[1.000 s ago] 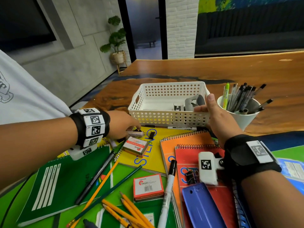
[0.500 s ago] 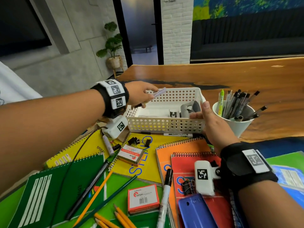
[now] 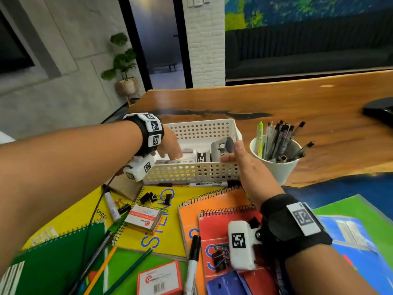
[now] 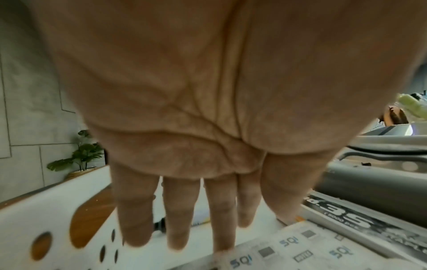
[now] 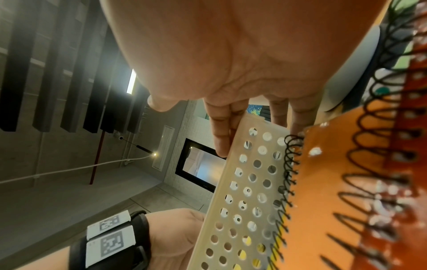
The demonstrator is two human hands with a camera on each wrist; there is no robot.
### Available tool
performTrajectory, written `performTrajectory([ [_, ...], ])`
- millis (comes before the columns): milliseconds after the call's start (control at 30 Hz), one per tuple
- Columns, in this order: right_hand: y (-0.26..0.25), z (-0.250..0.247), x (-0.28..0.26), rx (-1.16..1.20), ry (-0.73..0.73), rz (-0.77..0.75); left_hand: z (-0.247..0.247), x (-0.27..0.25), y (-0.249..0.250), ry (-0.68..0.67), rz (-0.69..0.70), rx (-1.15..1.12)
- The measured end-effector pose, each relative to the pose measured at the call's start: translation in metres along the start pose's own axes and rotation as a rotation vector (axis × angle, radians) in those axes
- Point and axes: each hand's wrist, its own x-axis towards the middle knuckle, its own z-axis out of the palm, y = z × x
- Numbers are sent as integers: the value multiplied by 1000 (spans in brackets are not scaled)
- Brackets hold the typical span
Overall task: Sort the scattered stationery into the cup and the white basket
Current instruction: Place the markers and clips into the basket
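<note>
The white basket stands on the wooden table with a grey stapler and small boxes inside. My left hand reaches down into it, and in the left wrist view the left hand has straight fingers touching a printed box and holds nothing. My right hand grips the basket's near right corner, thumb over the rim. The right wrist view shows its fingers on the perforated basket wall. A white cup full of pens stands right of the basket.
Spiral notebooks cover the near table. On them lie black binder clips, two red-and-white boxes, markers, pencils and a blue case. A whiteboard marker lies against the basket's near wall.
My left hand lifted a small item from the yellow notebook, carried it over the basket and lowered into it; its fingers are now straight and hold nothing. My right hand stayed on the basket's corner.
</note>
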Motion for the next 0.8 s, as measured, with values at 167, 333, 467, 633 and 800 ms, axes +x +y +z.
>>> performTrajectory([
  [167,-1,0,-1,-12,-5,7,-7,-20,-5,174,79,-114],
  [333,4,-1,2,26,4,42,-5,-62,-39,524,79,-190],
  [467,3,-1,2,33,-3,60,31,-100,-73,798,2,-379],
  [633,0,1,-1,-26,-8,36,91,-120,-96,360,-26,-340],
  [800,-14,-3,-9,-129,-48,51,130,-101,-128,376,-151,-355],
])
